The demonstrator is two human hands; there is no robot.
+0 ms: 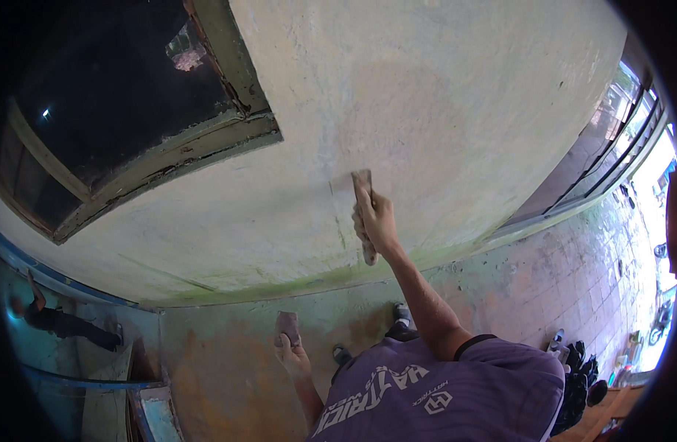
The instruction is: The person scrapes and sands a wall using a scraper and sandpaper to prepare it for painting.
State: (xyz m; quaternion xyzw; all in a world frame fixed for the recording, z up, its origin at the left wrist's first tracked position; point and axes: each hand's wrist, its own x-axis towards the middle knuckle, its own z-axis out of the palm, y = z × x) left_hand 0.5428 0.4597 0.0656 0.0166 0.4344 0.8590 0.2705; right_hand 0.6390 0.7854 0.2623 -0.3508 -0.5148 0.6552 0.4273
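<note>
My right hand (379, 222) is wrapped round the handle of a scraper (362, 180), its blade end up against the pale, worn wall (279, 199). Below the fist, the butt of the handle sticks out. Lower and to the left, away from the wall, my left hand (294, 359) pinches a flat, dull brownish piece (287, 326) that looks like sandpaper or a thin sanding block. A rounded, slightly pinker patch (405, 125) marks the wall above the scraper.
A dark window with a chipped frame (257, 129) is set in the wall at upper left. Louvred panes (596, 147) stand at right. Another person (65, 324) stands at far left. Dusty tiled floor (530, 272) runs below; dark bundled things (578, 387) lie at lower right.
</note>
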